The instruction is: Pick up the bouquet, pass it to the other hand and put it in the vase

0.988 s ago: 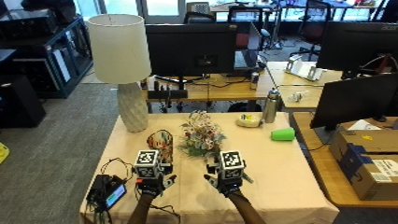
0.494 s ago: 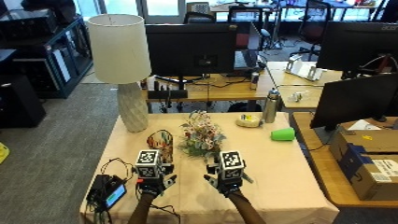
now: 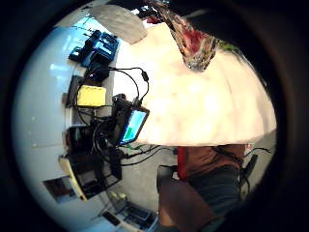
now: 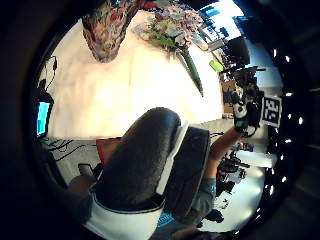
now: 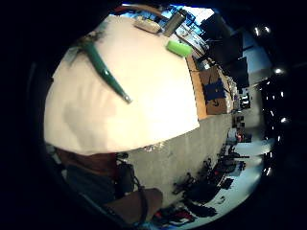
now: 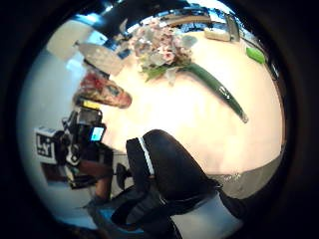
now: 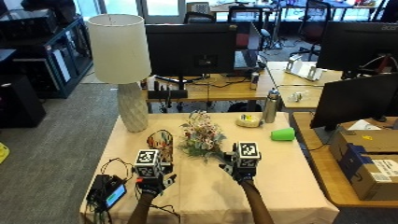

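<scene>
An office room, grey carpet (image 7: 56, 135) underfoot. The bench (image 7: 286, 168) wears a pale cloth, and a tall lamp (image 7: 121, 65) with a white shade stands at its far left corner. Behind it runs a wooden desk (image 7: 211, 93) carrying a dark monitor (image 7: 189, 49). To the right, more monitors (image 7: 358, 100) on a side desk, cardboard boxes (image 7: 367, 158) beside them. Dark shelving (image 7: 43, 51) lines the left wall, and office chairs (image 7: 314, 18) sit before bright windows (image 7: 165, 5) at the back.
</scene>
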